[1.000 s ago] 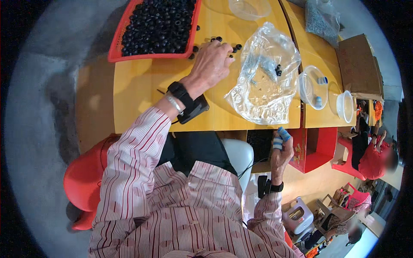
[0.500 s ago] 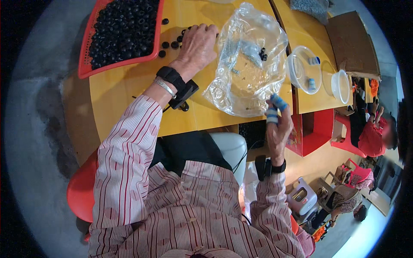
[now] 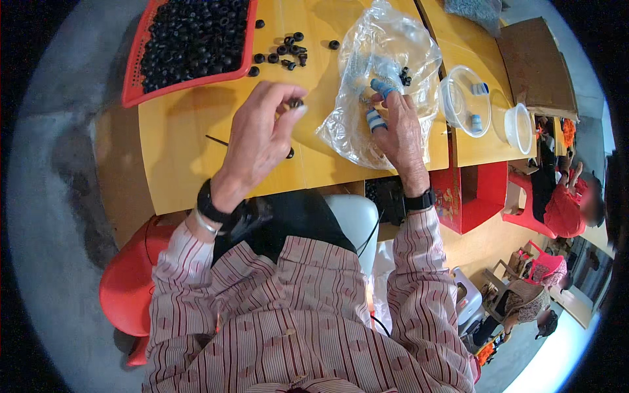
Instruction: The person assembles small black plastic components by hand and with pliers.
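Note:
Between the thumb and fingers of my left hand point(image 3: 255, 134) is a small round black part point(image 3: 295, 103), held above the yellow table. My right hand point(image 3: 401, 134), with blue-and-white wraps on its thumb and a finger, reaches down onto a clear plastic bag point(image 3: 354, 134) spread on the table. Its fingertips are by tiny pale bits on the bag; whether they grip any is too small to tell. A few little black pieces point(image 3: 405, 77) lie on the bag just beyond them. Several loose black parts point(image 3: 288, 50) are scattered beyond my left hand.
A red basket point(image 3: 190, 80) full of black parts stands at the far left. Right of the bag are two clear round tubs point(image 3: 447, 105), the nearer holding two blue-and-white rolls. A cardboard box point(image 3: 537, 65) and red box point(image 3: 488, 193) are farther right. Other people sit at the right.
My left hand has drawn back toward me from the loose parts, bringing one black part with it. My right hand has moved up from the bag's near edge onto its middle.

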Demonstrator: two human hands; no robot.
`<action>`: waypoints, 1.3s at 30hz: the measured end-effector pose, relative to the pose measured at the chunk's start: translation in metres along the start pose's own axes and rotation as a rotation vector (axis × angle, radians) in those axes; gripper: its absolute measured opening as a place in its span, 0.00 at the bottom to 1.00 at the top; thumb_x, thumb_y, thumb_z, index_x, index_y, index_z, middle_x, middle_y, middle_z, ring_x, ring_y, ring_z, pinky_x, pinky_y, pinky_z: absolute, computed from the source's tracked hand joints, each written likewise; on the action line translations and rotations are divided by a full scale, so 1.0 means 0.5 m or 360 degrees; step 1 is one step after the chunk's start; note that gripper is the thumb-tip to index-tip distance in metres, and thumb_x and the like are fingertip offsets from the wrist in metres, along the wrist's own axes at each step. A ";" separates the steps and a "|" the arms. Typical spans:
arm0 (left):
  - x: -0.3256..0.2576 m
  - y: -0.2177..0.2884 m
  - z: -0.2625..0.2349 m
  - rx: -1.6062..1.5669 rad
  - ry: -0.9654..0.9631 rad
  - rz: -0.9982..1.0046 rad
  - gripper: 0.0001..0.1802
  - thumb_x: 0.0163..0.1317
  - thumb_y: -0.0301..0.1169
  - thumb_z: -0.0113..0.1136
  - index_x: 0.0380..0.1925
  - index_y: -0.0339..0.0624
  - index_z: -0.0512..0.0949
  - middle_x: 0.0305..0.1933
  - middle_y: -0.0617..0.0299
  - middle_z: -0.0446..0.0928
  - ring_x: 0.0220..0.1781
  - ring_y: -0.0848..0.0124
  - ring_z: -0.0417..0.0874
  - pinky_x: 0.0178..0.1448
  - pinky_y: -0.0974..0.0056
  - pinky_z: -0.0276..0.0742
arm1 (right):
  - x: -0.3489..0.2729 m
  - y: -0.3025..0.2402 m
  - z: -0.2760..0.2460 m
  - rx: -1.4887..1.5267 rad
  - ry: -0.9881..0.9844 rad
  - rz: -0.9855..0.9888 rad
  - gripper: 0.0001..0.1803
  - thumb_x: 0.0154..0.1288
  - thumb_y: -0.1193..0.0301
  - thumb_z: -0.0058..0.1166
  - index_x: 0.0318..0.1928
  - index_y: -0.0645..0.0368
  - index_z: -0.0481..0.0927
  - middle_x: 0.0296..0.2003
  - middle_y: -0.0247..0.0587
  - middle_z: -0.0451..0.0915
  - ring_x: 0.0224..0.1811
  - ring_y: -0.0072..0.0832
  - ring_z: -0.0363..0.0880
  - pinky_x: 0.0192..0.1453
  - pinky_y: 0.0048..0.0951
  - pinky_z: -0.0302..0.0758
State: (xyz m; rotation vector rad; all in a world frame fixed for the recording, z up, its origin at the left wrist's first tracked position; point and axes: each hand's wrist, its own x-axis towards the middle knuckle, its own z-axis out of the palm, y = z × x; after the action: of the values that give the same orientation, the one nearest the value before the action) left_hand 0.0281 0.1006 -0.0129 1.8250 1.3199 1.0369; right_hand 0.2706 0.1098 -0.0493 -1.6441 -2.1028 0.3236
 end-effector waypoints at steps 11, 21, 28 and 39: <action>-0.152 -0.014 -0.026 -0.0762 0.0021 -0.0522 0.12 0.59 0.20 0.53 0.44 0.35 0.75 0.38 0.65 0.74 0.34 0.78 0.72 0.42 0.73 0.70 | -0.016 0.021 0.003 0.0123 -0.0029 0.0149 0.23 0.50 0.83 0.47 0.50 0.57 0.72 0.38 0.40 0.79 0.44 0.45 0.73 0.48 0.41 0.73; -0.192 -0.004 -0.042 -0.1264 -0.0059 -0.0718 0.12 0.61 0.20 0.52 0.45 0.35 0.74 0.39 0.66 0.72 0.40 0.82 0.72 0.48 0.76 0.68 | -0.019 0.012 -0.019 0.0150 0.0112 0.0062 0.18 0.53 0.82 0.48 0.46 0.56 0.75 0.35 0.38 0.80 0.39 0.39 0.75 0.44 0.36 0.74; -0.203 0.012 -0.069 -0.1421 -0.0035 -0.0703 0.13 0.59 0.20 0.56 0.45 0.35 0.75 0.40 0.67 0.73 0.42 0.80 0.72 0.49 0.75 0.69 | -0.001 0.002 0.001 -0.0183 0.0049 -0.0196 0.12 0.46 0.82 0.50 0.34 0.58 0.73 0.32 0.43 0.77 0.38 0.45 0.75 0.41 0.42 0.74; -0.233 0.034 -0.096 -0.1396 -0.0046 -0.0538 0.13 0.59 0.21 0.58 0.44 0.33 0.74 0.39 0.61 0.75 0.42 0.75 0.76 0.51 0.71 0.71 | -0.003 0.006 0.014 -0.0338 0.0042 -0.0057 0.20 0.52 0.80 0.47 0.48 0.54 0.75 0.35 0.45 0.78 0.39 0.43 0.78 0.41 0.40 0.75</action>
State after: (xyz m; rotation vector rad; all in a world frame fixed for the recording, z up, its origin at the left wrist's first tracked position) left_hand -0.0273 -0.0131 -0.0017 0.9221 0.8854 1.1397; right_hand 0.2699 0.1098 -0.0571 -1.7141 -2.2077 0.0681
